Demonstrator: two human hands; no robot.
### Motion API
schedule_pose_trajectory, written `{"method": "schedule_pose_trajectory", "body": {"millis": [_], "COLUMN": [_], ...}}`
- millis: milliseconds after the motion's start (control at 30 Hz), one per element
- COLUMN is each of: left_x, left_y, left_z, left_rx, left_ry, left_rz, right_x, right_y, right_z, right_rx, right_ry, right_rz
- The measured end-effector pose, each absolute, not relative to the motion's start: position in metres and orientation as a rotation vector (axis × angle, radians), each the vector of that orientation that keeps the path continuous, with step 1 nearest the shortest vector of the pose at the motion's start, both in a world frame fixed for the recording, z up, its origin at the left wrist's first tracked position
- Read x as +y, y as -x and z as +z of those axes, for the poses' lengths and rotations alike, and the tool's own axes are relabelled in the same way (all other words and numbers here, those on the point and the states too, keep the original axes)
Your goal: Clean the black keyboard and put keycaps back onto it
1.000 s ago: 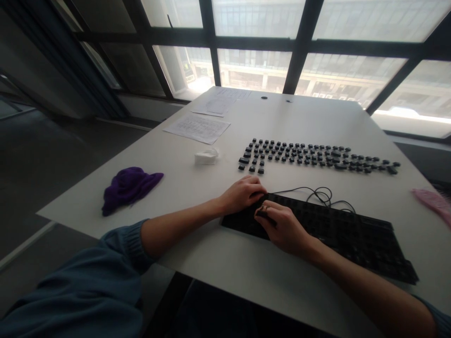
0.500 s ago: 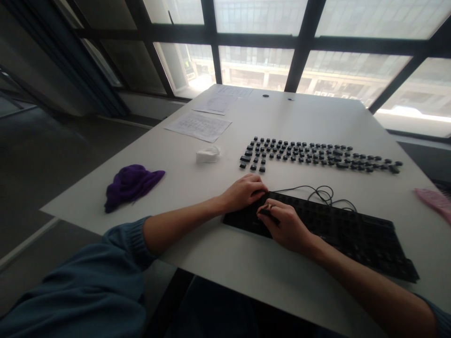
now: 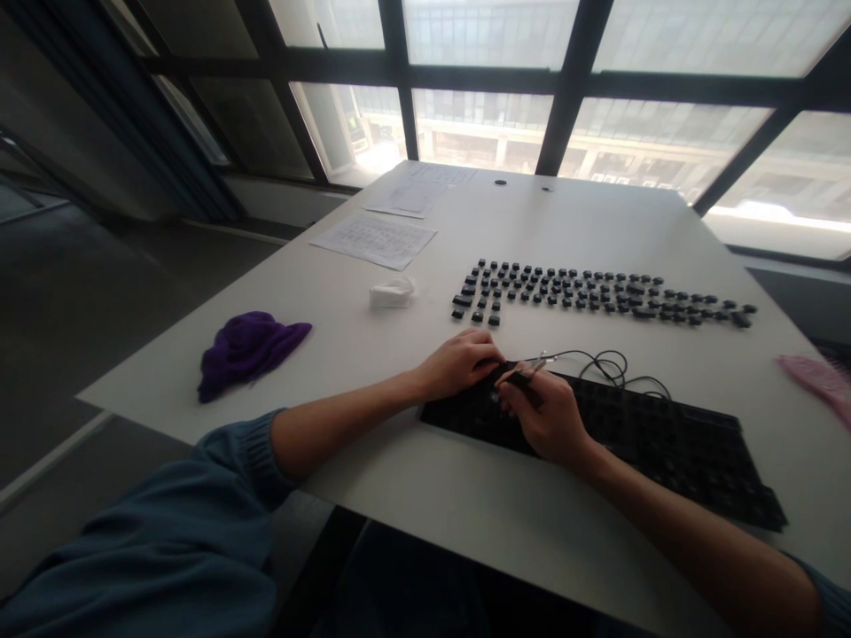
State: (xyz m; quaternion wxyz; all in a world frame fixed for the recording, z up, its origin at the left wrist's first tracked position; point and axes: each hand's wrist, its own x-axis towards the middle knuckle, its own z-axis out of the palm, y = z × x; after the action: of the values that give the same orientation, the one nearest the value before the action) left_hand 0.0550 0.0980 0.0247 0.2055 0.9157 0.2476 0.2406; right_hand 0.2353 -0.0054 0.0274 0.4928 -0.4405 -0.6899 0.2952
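Observation:
A black keyboard (image 3: 671, 452) lies slantwise near the table's front edge, many of its key places bare or too dark to make out. My left hand (image 3: 462, 363) is closed on its upper left corner, fingers curled over the edge. Over the keyboard's left part, my right hand (image 3: 549, 412) pinches a small dark tool (image 3: 519, 379) with thin shiny metal ends that stick up past the fingers. Its exact kind is hard to tell. Behind the keyboard, several black keycaps (image 3: 578, 288) stand in rows on the white table (image 3: 412, 496).
A cable (image 3: 605, 363) lies looped behind the keyboard. To the left are a purple cloth (image 3: 253, 350) and a crumpled white packet (image 3: 392, 292). Printed sheets (image 3: 376, 237) lie farther back. Something pink (image 3: 817, 381) sits at the right edge, and windows (image 3: 485, 124) stand behind the table.
My right hand has shifted slightly right and turned, so the tool's shiny metal ends now show above the fingers. My left hand stays on the keyboard's corner.

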Motion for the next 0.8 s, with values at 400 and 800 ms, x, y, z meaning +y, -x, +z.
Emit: {"method": "schedule_pose_trajectory", "body": {"millis": [400,800], "left_x": [0.083,0.086], "left_y": [-0.054,-0.055], "left_z": [0.043,0.037], "left_rx": [0.507,0.649], "left_ry": [-2.324,-2.188], "left_rz": [0.766,0.685], "right_x": [0.006,0.003], "right_y": [-0.234,-0.235], "right_z": [0.026,0.024], "right_rx": [-1.229,-1.386], "right_ry": [1.138,1.073], "right_rz": [0.802,0.803]}}
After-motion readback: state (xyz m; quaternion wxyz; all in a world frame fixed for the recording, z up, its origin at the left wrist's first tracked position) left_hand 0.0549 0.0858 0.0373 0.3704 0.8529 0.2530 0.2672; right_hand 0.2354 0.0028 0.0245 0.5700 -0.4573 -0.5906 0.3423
